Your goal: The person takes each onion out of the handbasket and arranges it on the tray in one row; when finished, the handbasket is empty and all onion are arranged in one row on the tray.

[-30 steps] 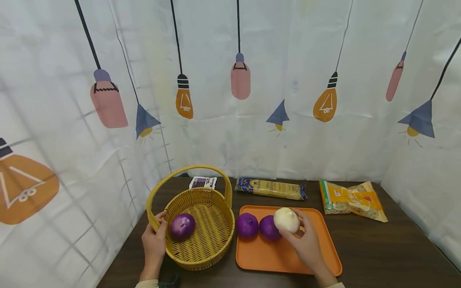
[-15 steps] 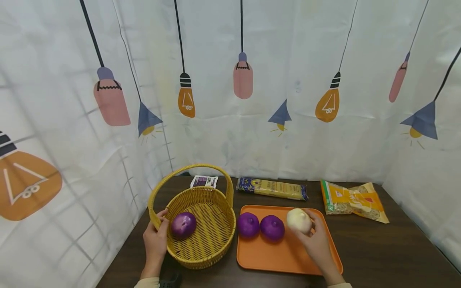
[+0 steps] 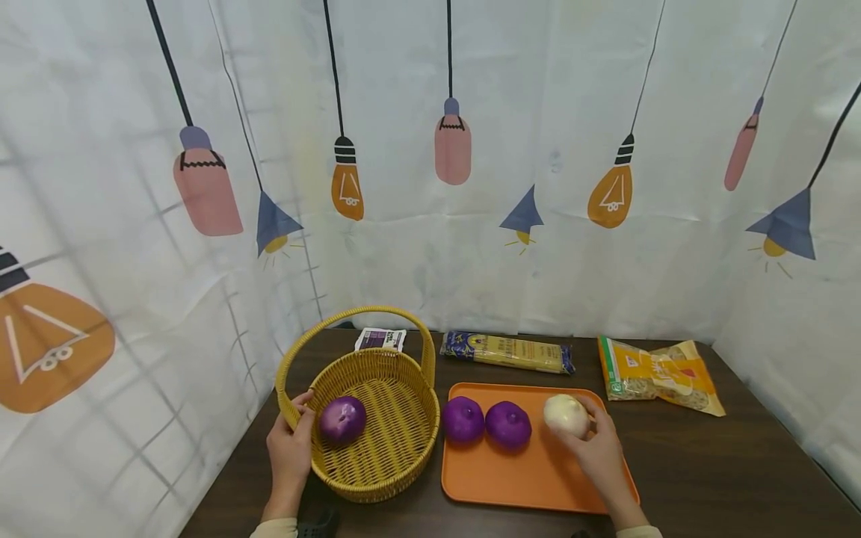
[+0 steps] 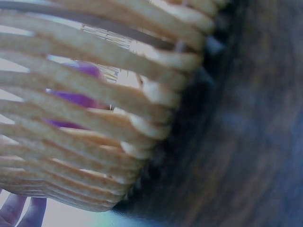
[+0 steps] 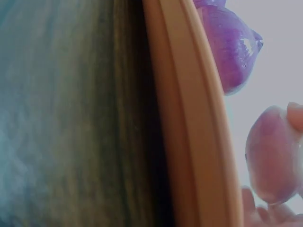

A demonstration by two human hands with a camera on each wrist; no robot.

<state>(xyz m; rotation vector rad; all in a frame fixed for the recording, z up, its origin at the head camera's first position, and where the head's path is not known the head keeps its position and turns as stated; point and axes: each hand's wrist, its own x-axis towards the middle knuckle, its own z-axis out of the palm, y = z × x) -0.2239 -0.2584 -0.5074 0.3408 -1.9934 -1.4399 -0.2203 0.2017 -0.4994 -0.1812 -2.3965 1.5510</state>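
On the right part of the orange tray [image 3: 525, 482], or just above it, we hold a white onion [image 3: 563, 415] in our right hand [image 3: 597, 450]. Our fingers [image 3: 596, 411] and thumb curl round its sides. We can't tell if its bottom touches the tray. To its left on the tray are one purple onion [image 3: 463, 420] and a second purple onion [image 3: 508, 427], side by side.

We think the white onion is light and firm, so it won't squash much. It looks round and smooth, so it may slip or roll if we hold just one side. Its fat middle seems the best place to hold, thumb on one side and fingers on the other.

Left of the tray, on the dark tabletop [image 3: 679, 463], stands a yellow basket [image 3: 377, 491]. Our left hand [image 3: 292, 442] grips its left side, where the tall handle [image 3: 288, 368] comes down. That woven wall may bend a bit if we squeeze. A third purple onion [image 3: 342, 420] lies inside, near the left wall, and looks shiny.
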